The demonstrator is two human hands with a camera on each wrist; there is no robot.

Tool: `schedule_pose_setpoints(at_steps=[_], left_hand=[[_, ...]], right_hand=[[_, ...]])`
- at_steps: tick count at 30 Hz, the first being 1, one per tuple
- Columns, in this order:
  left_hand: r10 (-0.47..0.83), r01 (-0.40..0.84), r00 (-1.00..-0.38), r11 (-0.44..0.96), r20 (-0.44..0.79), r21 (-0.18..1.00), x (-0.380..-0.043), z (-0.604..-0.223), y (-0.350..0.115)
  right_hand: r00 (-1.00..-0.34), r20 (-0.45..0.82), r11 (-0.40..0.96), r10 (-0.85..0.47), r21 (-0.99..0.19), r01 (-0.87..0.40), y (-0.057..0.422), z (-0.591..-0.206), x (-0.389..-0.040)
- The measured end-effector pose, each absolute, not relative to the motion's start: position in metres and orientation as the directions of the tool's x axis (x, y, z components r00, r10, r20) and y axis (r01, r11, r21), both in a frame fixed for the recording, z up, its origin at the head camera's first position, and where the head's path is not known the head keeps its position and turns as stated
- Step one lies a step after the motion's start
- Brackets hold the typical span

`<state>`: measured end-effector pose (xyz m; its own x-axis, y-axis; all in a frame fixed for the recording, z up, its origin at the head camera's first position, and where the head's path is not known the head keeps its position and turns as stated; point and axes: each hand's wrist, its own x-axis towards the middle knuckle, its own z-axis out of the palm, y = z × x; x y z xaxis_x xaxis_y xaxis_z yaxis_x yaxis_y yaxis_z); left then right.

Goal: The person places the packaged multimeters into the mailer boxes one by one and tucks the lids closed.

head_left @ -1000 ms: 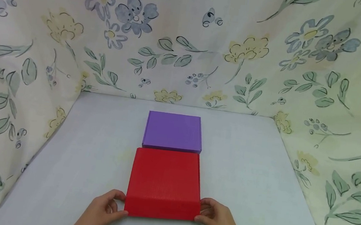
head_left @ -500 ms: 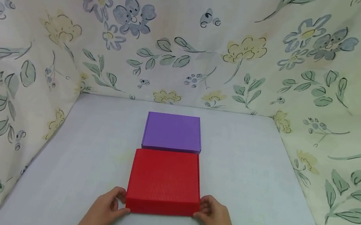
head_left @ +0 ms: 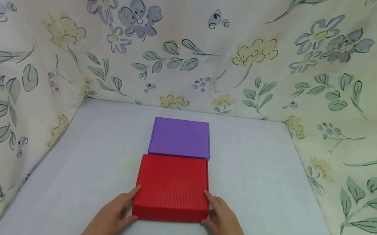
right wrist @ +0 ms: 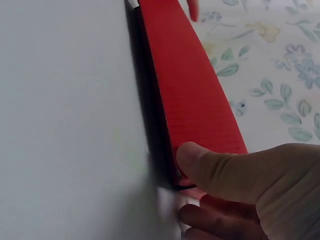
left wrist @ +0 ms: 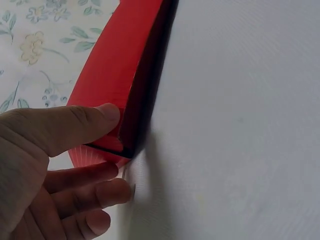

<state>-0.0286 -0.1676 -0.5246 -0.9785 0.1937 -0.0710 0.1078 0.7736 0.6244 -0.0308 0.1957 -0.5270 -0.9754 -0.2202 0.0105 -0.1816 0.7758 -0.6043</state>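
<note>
A flat red cardboard box (head_left: 172,184) lies on the white table, its ribbed front flap folded down at the near side. My left hand (head_left: 113,213) grips the near left corner, index fingertip at the top's left edge and thumb at the front. On the near right corner, my right hand (head_left: 226,221) grips in the mirrored way. In the left wrist view, the thumb (left wrist: 107,114) presses the red front face while other fingers curl by the side. The right wrist view shows the thumb (right wrist: 192,156) pressing that face near the corner, with a dark gap along the lower edge.
Directly behind the red box lies a smaller purple box (head_left: 180,137), its near edge right at the red one. White table surface (head_left: 255,170) spreads to both sides. A floral curtain (head_left: 195,49) encloses the table at the back and sides.
The red box's front flap has swung down and inward, so its front looks shorter. Both index fingers have moved from the box's sides up to its top edges. The purple box stays put.
</note>
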Motion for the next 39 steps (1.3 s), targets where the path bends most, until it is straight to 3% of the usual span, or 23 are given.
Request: schedule_pose_setpoints(at_steps=[7,14,17,24,29,39], left_hand=[[0.248,0.195,-0.968,0.838,-0.038,0.510,-0.030,-0.518,-0.165],[0.345,0.386,-0.922,0.821,0.173,0.420,-0.036,-0.529,-0.170],[0.359,0.410,-0.911,0.827,0.201,0.384,-0.040,-0.533,-0.169],[0.434,0.500,-0.861,0.820,0.265,0.279,-0.046,-0.535,-0.168],[0.464,0.539,-0.834,0.799,0.298,0.266,-0.048,-0.530,-0.167],[0.436,0.496,-0.866,0.814,0.244,0.303,-0.046,-0.523,-0.163]], right_hand=[[-0.937,0.066,0.795,-0.344,-0.510,-0.328,0.199,-0.521,-0.036],[-0.915,0.182,0.817,-0.360,-0.413,-0.403,0.195,-0.525,-0.041],[-0.899,0.231,0.824,-0.371,-0.364,-0.434,0.195,-0.528,-0.043],[-0.815,0.360,0.780,-0.455,-0.281,-0.559,0.198,-0.534,-0.050],[-0.782,0.397,0.766,-0.481,-0.244,-0.595,0.197,-0.535,-0.054],[-0.809,0.374,0.785,-0.454,-0.262,-0.562,0.196,-0.537,-0.049]])
